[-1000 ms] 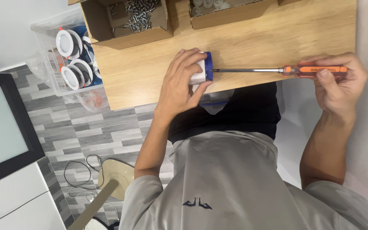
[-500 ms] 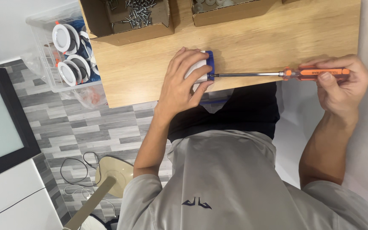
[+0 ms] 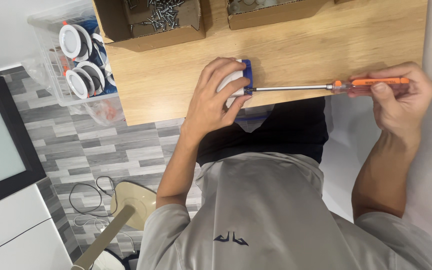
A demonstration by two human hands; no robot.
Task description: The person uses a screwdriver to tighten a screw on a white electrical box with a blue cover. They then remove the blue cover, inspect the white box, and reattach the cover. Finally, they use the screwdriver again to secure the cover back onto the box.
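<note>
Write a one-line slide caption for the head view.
Left hand steadies a white-and-blue fitting on the wooden table; right hand drives an orange-handled screwdriver into it.

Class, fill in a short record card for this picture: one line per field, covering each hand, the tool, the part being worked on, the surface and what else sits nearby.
Left hand: clamped over a small white and blue part, pressing it to the table
Right hand: gripping the handle of an orange-handled screwdriver
Tool: shaft level, tip touching the part's blue edge
Surface: wooden table
Behind: cardboard box of screws; second cardboard box, contents unclear
Beside table: clear plastic bin of round white fittings
Floor: grey tiles
</note>
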